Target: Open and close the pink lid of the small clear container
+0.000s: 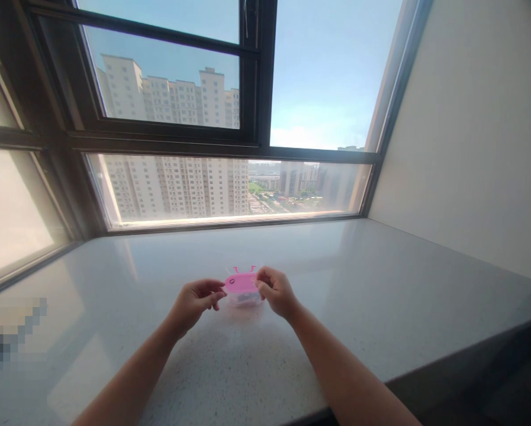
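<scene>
A small clear plastic box with a pink lid (241,284) sits in the middle of a pale stone windowsill counter (336,284). Two little pink latches stick up at the lid's far side. My left hand (195,300) pinches the left end of the pink lid between thumb and fingers. My right hand (274,290) grips the lid's right end. Dark small items show faintly through the clear box under the lid; I cannot tell what they are.
A large dark-framed window (256,142) runs along the counter's far side and wraps round the left. A plain wall (469,148) bounds the right. The counter's front edge (447,367) drops off at the lower right. A blurred patch covers the far left.
</scene>
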Action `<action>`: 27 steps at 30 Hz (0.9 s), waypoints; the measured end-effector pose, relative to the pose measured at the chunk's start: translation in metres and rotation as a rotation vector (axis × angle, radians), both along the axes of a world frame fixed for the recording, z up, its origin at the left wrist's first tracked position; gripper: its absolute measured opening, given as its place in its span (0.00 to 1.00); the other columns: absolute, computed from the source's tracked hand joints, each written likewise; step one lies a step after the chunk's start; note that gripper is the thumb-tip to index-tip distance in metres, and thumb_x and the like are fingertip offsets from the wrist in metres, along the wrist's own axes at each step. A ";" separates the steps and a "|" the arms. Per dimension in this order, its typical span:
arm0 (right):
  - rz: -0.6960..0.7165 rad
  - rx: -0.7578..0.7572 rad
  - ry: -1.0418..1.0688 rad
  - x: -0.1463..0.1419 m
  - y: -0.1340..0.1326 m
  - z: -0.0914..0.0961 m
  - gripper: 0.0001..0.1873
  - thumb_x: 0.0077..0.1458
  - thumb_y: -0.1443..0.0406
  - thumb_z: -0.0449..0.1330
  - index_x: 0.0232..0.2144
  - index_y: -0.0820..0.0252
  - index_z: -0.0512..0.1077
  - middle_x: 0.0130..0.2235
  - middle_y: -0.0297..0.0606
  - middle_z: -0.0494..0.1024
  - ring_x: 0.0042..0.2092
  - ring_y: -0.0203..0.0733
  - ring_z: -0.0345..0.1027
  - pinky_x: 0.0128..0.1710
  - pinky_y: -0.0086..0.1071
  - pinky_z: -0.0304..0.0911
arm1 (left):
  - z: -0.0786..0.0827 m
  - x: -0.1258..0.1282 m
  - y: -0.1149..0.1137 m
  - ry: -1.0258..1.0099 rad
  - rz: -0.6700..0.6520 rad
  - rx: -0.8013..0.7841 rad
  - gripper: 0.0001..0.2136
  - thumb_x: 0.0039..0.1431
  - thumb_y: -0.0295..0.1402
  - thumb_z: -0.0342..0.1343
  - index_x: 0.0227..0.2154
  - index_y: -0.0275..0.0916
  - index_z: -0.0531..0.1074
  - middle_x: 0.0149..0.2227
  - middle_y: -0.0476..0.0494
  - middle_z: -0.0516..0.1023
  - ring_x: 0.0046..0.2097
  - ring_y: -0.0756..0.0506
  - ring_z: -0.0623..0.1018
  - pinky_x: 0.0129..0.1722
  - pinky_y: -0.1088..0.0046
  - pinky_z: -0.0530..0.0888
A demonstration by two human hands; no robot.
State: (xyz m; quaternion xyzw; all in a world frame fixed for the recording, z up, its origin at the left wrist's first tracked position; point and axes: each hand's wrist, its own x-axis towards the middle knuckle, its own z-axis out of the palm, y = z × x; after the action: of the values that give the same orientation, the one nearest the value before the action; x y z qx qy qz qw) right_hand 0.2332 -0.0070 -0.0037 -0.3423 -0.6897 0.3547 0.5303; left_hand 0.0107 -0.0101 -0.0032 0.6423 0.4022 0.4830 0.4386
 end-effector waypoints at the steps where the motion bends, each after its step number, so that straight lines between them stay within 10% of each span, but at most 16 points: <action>1: 0.011 -0.003 0.018 0.000 0.000 0.000 0.04 0.48 0.67 0.52 0.24 0.61 0.63 0.16 0.26 0.61 0.19 0.30 0.55 0.19 0.23 0.50 | 0.000 0.000 0.000 -0.001 0.004 0.009 0.13 0.45 0.34 0.63 0.34 0.33 0.75 0.26 0.45 0.77 0.23 0.51 0.72 0.24 0.74 0.71; 27: 0.094 -0.147 0.042 -0.018 -0.004 -0.005 0.09 0.49 0.61 0.57 0.26 0.62 0.65 0.15 0.26 0.63 0.16 0.28 0.54 0.17 0.23 0.50 | 0.000 0.015 -0.015 0.306 0.266 0.462 0.06 0.49 0.35 0.59 0.29 0.39 0.76 0.24 0.47 0.77 0.24 0.50 0.73 0.25 0.77 0.70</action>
State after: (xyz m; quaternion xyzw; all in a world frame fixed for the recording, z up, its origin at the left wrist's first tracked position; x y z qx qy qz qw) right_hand 0.2156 -0.0108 -0.0082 -0.3400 -0.6659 0.4359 0.5009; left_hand 0.0254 -0.0254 -0.0027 0.7319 0.4240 0.5124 0.1482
